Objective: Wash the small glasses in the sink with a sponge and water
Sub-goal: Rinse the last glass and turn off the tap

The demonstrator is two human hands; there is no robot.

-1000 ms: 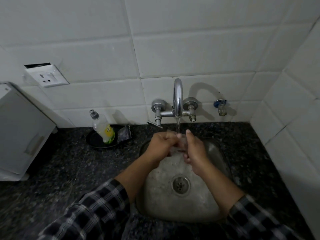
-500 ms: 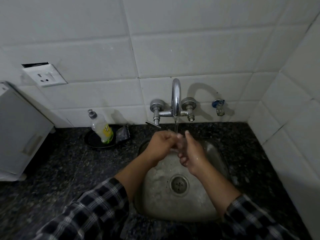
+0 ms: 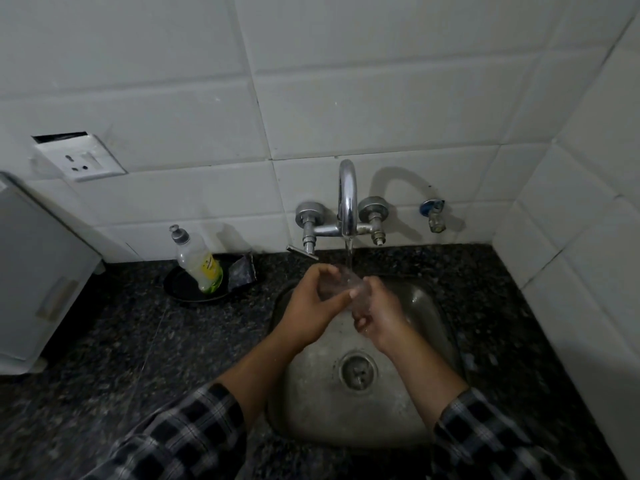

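Note:
A small clear glass (image 3: 341, 284) is held under the running stream from the chrome tap (image 3: 347, 199), over the steel sink (image 3: 426, 306). My left hand (image 3: 313, 303) wraps its left side with the thumb across the front. My right hand (image 3: 379, 311) grips its right side and lower part, fingers curled. Water falls into the glass mouth. A dark sponge (image 3: 242, 270) lies on the black dish by the wall, away from both hands. The sink basin shows no other glass.
A dish-soap bottle (image 3: 199, 261) leans in a black dish (image 3: 183, 289) left of the sink. A white appliance (image 3: 38, 271) stands at far left on the dark granite counter (image 3: 121, 341). A second small valve (image 3: 433, 214) sits on the tiled wall, which closes in at right.
My right hand has dropped its raised finger and curled lower around the glass. The glass now shows more clearly between both hands under the stream.

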